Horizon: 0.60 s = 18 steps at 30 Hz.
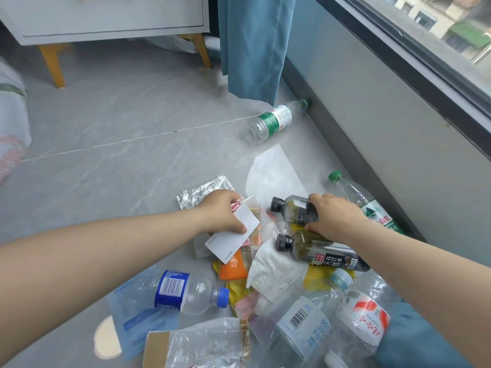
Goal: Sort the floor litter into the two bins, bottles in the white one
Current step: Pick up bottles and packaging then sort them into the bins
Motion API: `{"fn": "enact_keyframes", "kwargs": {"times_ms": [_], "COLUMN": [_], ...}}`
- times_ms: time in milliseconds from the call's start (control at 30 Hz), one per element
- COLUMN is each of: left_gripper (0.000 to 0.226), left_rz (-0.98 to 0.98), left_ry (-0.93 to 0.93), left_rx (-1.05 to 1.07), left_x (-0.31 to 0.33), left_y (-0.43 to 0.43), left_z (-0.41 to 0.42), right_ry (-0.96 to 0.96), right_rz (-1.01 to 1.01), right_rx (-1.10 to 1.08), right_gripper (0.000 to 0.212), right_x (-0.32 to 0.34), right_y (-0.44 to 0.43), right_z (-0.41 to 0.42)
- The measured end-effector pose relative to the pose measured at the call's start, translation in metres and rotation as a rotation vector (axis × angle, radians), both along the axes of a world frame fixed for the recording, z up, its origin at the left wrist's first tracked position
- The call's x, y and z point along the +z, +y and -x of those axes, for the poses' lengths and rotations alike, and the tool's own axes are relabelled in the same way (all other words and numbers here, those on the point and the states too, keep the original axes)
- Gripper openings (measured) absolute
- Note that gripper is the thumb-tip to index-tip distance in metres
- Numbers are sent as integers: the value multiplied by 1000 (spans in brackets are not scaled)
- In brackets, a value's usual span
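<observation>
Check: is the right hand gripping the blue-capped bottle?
No, the right hand grips a black-capped bottle; the blue-capped bottle lies untouched.

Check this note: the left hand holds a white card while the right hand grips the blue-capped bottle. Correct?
Not quite. The head view shows the right hand gripping the farther black-capped bottle; the blue-capped bottle lies untouched. The left hand does hold the white card.

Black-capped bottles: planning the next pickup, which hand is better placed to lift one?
Right. The right hand grips the farther black-capped bottle; the left hand holds a white card.
</observation>
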<state>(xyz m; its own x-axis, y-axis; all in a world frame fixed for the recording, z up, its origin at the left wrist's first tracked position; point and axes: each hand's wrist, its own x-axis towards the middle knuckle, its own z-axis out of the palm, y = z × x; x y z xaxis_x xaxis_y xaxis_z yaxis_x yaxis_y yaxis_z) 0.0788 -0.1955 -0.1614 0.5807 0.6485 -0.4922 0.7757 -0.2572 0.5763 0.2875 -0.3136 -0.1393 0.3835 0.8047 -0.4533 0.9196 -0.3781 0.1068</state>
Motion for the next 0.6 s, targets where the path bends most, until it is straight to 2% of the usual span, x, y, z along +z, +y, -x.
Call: {"fn": "enact_keyframes", "kwargs": {"times_ms": [200, 233, 367, 433, 600], "left_gripper": [90, 88, 41, 27, 21], "left_rz": [48, 75, 193, 230, 227], "left_ry": [-30, -30, -78, -144, -255], "left_rx": [132, 164, 292, 368, 492], "left_x": [5, 7, 15, 21, 44], "left_y": [-6, -5, -2, -2, -4], "left_z": [11, 15, 32, 39, 49], "right_ry": [-9, -15, -12, 12, 50], "right_rz": [-13, -19, -105, -178, -322], "right_rx": [11, 14, -18, -55, -103], "right_gripper": [56, 55, 52, 51, 51], "right_x": [0, 1, 8, 15, 37], "right_y": [0, -1, -1, 1, 2], "right_z": [-1, -1, -1, 0, 8]}}
